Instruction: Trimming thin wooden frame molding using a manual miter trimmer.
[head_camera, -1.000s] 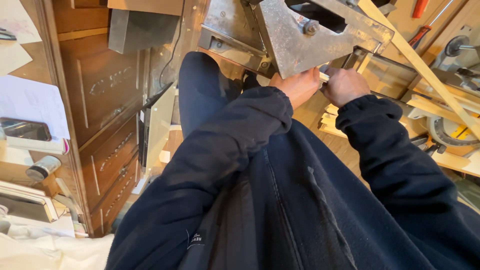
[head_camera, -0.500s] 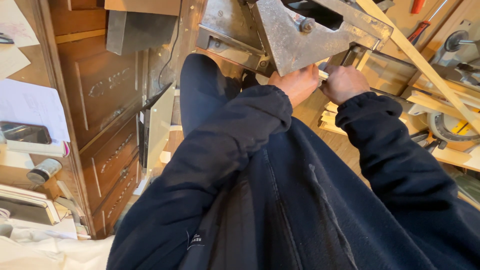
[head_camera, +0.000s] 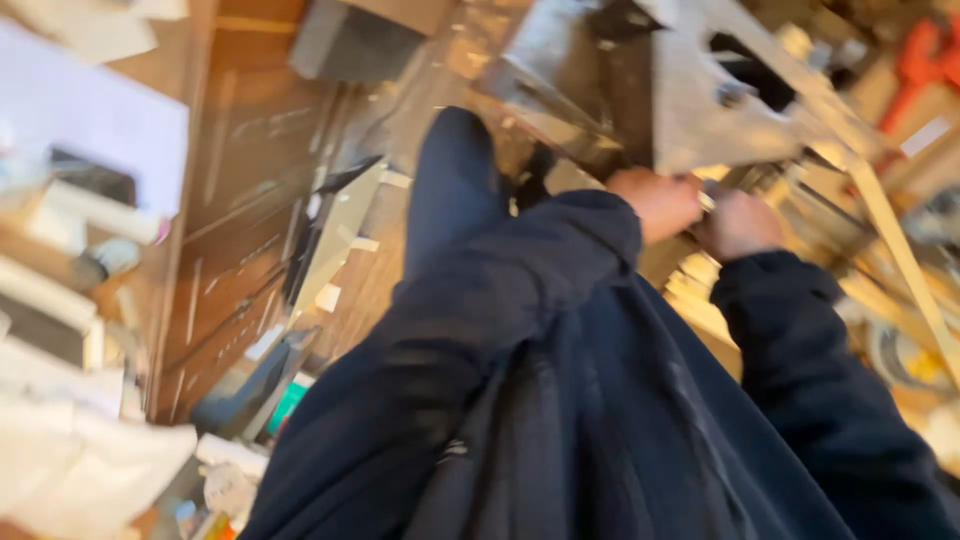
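Observation:
The picture is blurred by head motion. My left hand (head_camera: 655, 200) and my right hand (head_camera: 740, 222) are held close together at the lower edge of a grey metal machine plate (head_camera: 700, 115). Both hands are curled into fists, knuckles toward me. A small pale part (head_camera: 708, 200) shows between them, touching both. The fingers themselves are hidden, and what the part is cannot be made out. Dark blue sleeves cover both arms down to the wrists.
A brown wooden cabinet (head_camera: 240, 210) stands at the left, with white papers (head_camera: 90, 130) and clutter beside it. Pale wooden strips (head_camera: 900, 250) cross at the right and a red tool (head_camera: 915, 60) lies at the top right. My dark-trousered leg (head_camera: 455, 190) stretches over the wooden floor.
The view has shaken and gone blurry, shifting a little. Both hands stay together at the same spot under the metal plate.

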